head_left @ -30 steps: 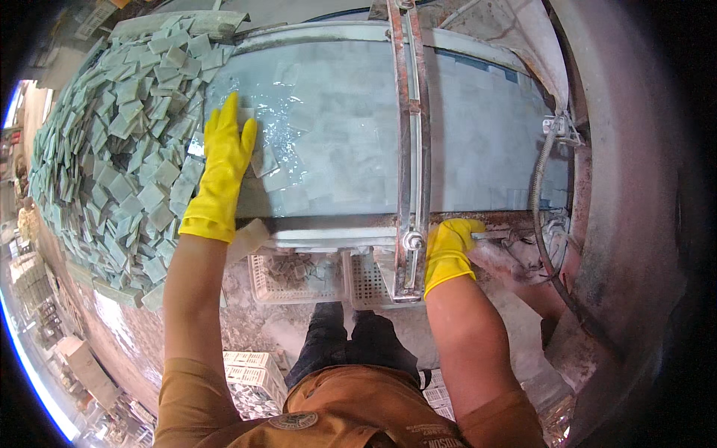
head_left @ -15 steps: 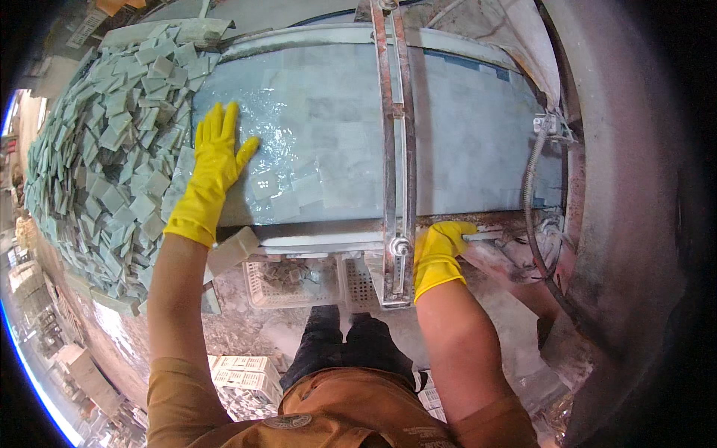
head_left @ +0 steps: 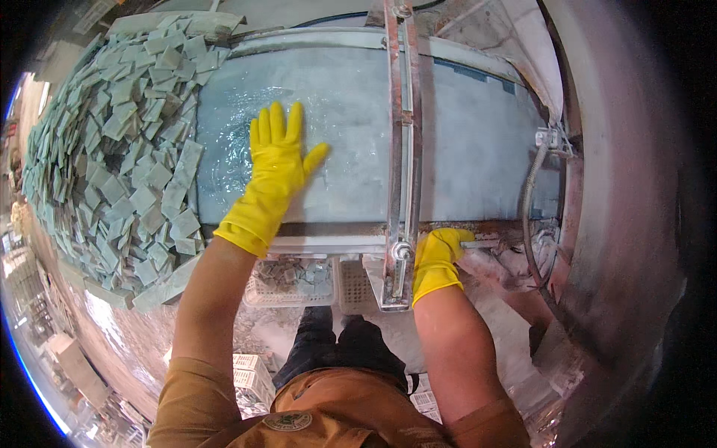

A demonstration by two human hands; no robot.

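Note:
My left hand point(head_left: 278, 168), in a yellow rubber glove, lies flat with fingers spread on the wet, pale blue-grey bed point(head_left: 351, 97) of a machine. Water glistens around its fingertips. Flat pale tiles lie edge to edge over much of the bed; their joints are faint. My right hand point(head_left: 439, 257), gloved the same way, is curled at the bed's near edge, right of an upright-looking metal crossbar point(head_left: 403, 149). A pale rod point(head_left: 482, 243) shows beside its fingers; what they grip is hidden.
A large heap of loose greenish-grey tiles point(head_left: 112, 164) borders the bed on the left. Below the near edge stand a white plastic basket point(head_left: 287, 299) with broken pieces and another basket point(head_left: 355, 287). A ribbed hose point(head_left: 528, 201) hangs at right, beside a grey wall point(head_left: 627, 194).
My left hand has slid right across the wet bed, away from the tile heap. My right hand stays at the near edge. The view has shifted slightly.

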